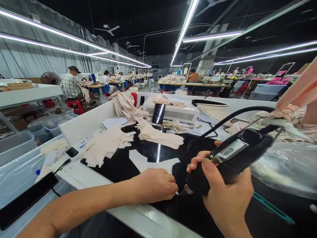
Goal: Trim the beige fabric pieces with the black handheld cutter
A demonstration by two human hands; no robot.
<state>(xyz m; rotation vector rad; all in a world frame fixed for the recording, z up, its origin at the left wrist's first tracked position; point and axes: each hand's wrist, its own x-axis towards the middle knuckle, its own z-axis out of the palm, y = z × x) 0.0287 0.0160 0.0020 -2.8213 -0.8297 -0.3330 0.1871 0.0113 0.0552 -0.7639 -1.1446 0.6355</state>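
My right hand [224, 195] is wrapped round a black corded hand tool [232, 155], whose metal tip [185, 190] points down at the glossy black work surface [119, 165]. My left hand [156, 185] lies closed beside that tip, fingers curled and pressing on the black surface near a piece of black fabric [179, 173]; what it pinches is hidden. A pale cut fabric piece [151, 162] lies just beyond the left hand.
Heaps of beige fabric pieces [138, 125] cover the table's far side, by a white box machine [173, 112] and a dark cylinder [158, 114]. A power strip [74, 152] and black phone-like slab [24, 201] lie left. Clear plastic bag [284, 168] at right. People sew at distant tables.
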